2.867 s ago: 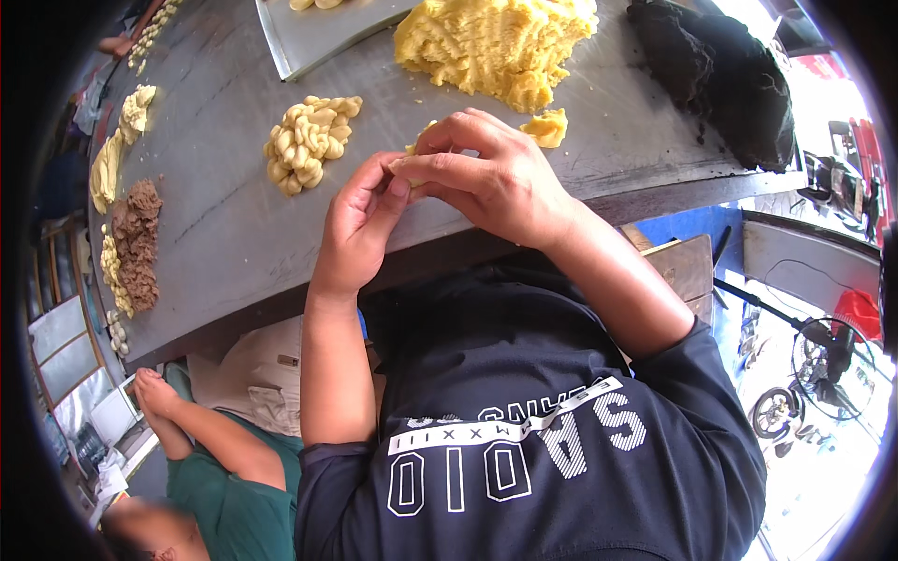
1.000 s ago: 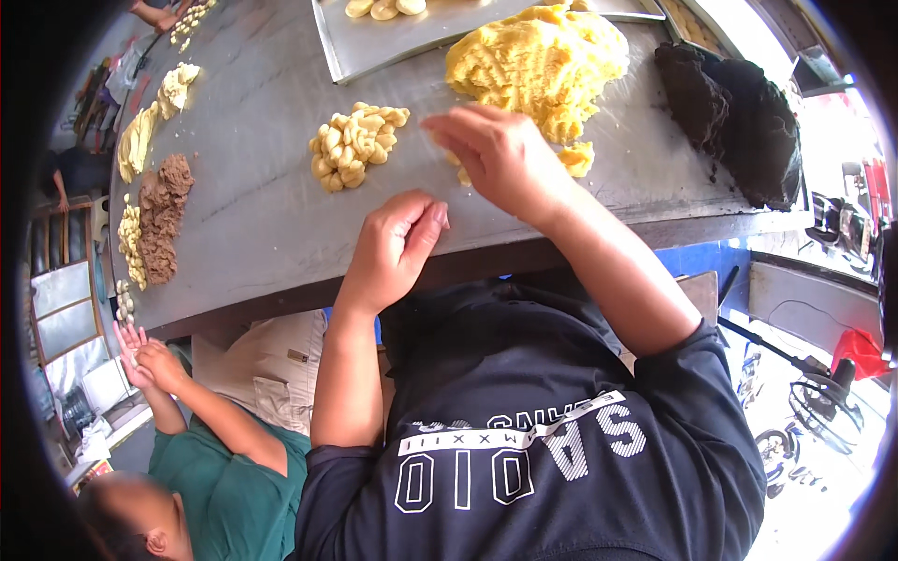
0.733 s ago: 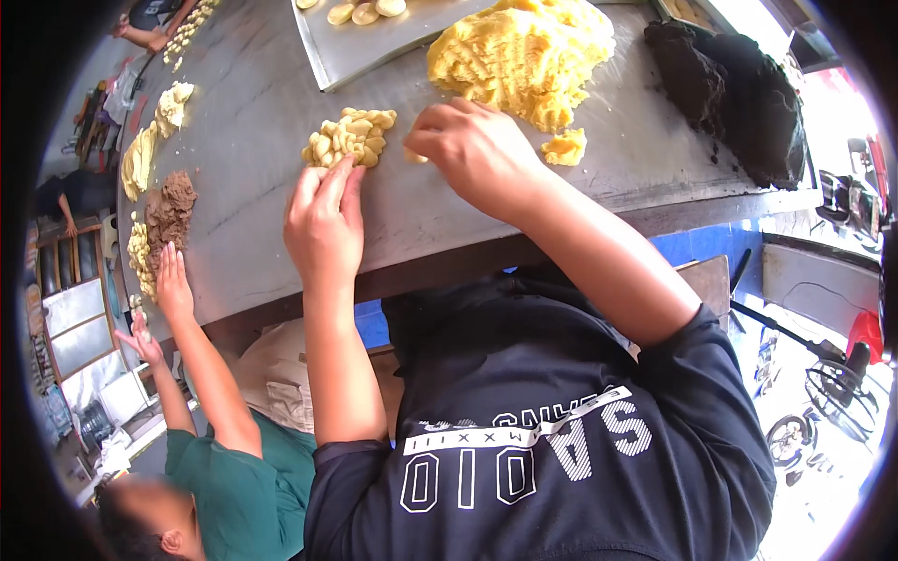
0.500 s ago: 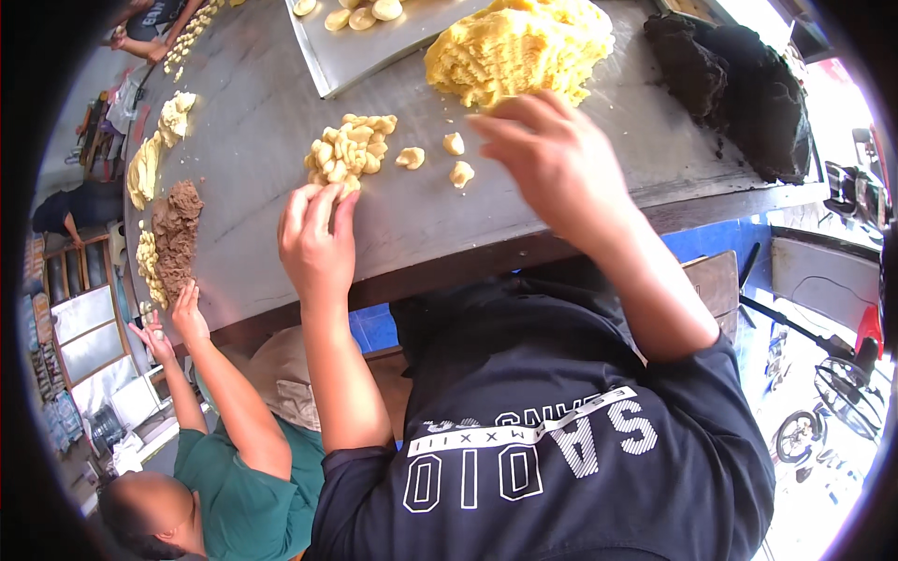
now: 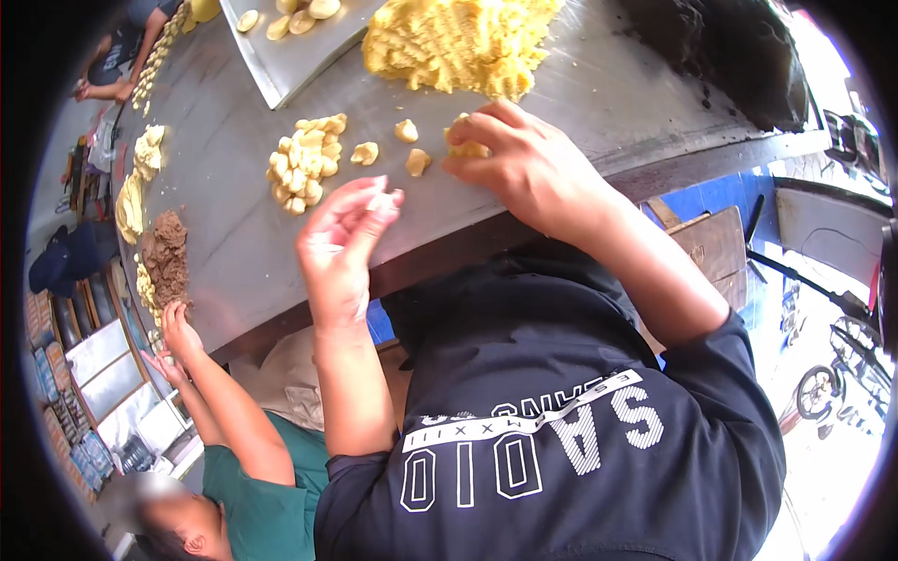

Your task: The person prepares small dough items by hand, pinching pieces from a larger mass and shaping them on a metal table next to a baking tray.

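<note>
Pulled L hand back off the pale dough pile since last frame, brought R hand onto the yellow lump. Got R fingers clamped on that, over the grey table nr the big yellow mound. Got L fingers curled by the thumb, can't tell abt holding anything. Could prob squash or tear the lump by pinching too hard, or knock the 3 loose pale pieces by reaching carelessly. Looks yellow, rough, prob soft, partly hidden.
</note>
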Tool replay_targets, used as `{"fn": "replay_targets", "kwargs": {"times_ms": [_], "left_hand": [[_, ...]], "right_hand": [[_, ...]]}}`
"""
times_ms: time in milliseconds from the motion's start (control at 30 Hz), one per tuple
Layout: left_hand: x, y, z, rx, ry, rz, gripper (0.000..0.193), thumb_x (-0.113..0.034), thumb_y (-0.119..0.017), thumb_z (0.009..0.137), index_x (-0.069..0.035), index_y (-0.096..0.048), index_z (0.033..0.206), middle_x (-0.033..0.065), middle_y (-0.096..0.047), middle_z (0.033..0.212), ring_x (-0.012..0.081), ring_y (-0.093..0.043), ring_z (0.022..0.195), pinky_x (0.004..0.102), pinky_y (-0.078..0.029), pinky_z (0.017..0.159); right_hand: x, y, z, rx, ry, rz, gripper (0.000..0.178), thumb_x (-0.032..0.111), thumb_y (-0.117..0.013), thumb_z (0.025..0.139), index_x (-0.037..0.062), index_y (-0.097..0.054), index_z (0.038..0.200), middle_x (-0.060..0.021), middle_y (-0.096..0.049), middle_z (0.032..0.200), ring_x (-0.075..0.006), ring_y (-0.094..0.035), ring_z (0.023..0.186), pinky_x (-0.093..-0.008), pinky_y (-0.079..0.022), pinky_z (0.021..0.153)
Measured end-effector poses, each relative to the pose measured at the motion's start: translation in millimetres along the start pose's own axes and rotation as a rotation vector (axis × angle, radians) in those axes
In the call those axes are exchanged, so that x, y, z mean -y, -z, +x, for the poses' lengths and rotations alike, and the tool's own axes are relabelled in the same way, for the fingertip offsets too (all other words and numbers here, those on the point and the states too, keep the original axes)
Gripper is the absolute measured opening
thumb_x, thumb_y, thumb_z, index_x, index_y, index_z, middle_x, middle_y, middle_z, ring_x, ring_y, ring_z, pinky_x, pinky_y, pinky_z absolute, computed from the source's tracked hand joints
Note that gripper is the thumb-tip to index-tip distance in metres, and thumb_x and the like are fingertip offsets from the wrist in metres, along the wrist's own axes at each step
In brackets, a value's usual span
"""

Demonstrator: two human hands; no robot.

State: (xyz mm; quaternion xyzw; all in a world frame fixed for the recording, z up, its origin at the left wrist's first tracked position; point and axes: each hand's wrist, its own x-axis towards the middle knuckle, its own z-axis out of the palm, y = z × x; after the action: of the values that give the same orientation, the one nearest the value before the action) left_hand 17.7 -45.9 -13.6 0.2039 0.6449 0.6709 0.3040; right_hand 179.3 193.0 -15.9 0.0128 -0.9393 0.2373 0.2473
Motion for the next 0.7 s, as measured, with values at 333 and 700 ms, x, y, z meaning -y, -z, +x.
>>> {"fn": "replay_targets", "kwargs": {"times_ms": [333, 700], "left_hand": [[7, 2, 16, 0.135, -0.511, 0.855, 0.025, -0.006, -0.083, 0.104, -0.001, -0.08, 0.129, 0.0091, -0.078, 0.113, 0.0181, -0.075, 0.095, 0.035, -0.062, 0.087], [16, 6, -5, 0.011, -0.632, 1.076, 0.025, -0.007, -0.093, 0.091, -0.007, -0.085, 0.115, 0.0103, -0.083, 0.119, 0.0291, -0.075, 0.101, 0.0426, -0.061, 0.091]], "right_hand": [[-28, 31, -38, -0.082, -0.197, -0.115, 0.019, 0.015, -0.091, 0.09, 0.0108, -0.086, 0.109, -0.0054, -0.078, 0.119, -0.0308, -0.074, 0.111, -0.0423, -0.063, 0.097], [-26, 17, -14, -0.001, -0.198, -0.294, 0.021, 0.012, -0.084, 0.096, 0.0089, -0.081, 0.116, -0.0073, -0.078, 0.123, -0.0314, -0.075, 0.111, -0.0415, -0.064, 0.097]]}}
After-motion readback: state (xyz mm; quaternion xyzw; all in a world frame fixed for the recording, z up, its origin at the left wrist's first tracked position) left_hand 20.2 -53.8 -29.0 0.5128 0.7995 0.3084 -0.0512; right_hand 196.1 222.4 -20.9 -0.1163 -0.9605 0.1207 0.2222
